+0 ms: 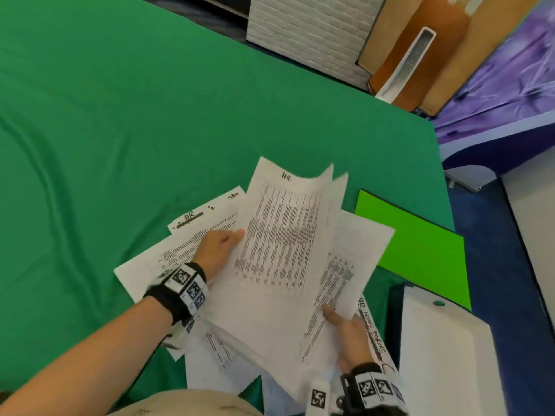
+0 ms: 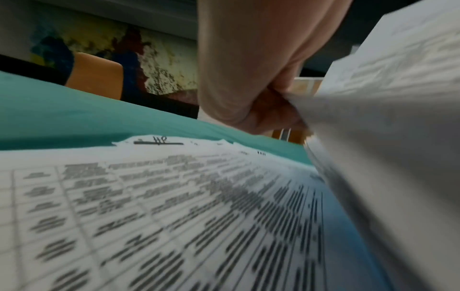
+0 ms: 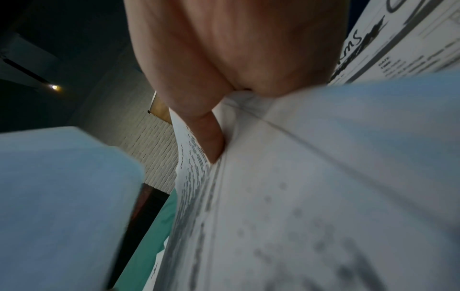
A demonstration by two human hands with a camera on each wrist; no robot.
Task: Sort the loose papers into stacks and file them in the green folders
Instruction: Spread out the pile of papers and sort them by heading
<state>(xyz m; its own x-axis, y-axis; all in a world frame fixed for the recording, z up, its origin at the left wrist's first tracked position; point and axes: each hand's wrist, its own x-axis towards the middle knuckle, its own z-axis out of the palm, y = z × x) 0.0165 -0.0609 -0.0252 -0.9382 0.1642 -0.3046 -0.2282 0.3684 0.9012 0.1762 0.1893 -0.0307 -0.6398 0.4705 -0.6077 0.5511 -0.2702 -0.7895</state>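
A messy pile of printed white papers (image 1: 192,250) lies on the green cloth near the table's front. My left hand (image 1: 220,246) pinches the left edge of a raised sheet (image 1: 279,235) marked "HR"; the left wrist view shows that hand (image 2: 261,102) gripping the lifted paper (image 2: 385,122). My right hand (image 1: 348,334) grips the lower corner of a bundle of sheets (image 1: 351,265), thumb on top. In the right wrist view the right hand (image 3: 216,122) pinches those sheets (image 3: 311,177). A bright green folder (image 1: 420,253) lies flat to the right of the pile.
A white open binder or box lid (image 1: 444,349) with a green stud sits at the front right, beside the folder. The green cloth (image 1: 120,130) stretches far to the left and back. White brick panel (image 1: 309,28) and cardboard stand beyond the table's far edge.
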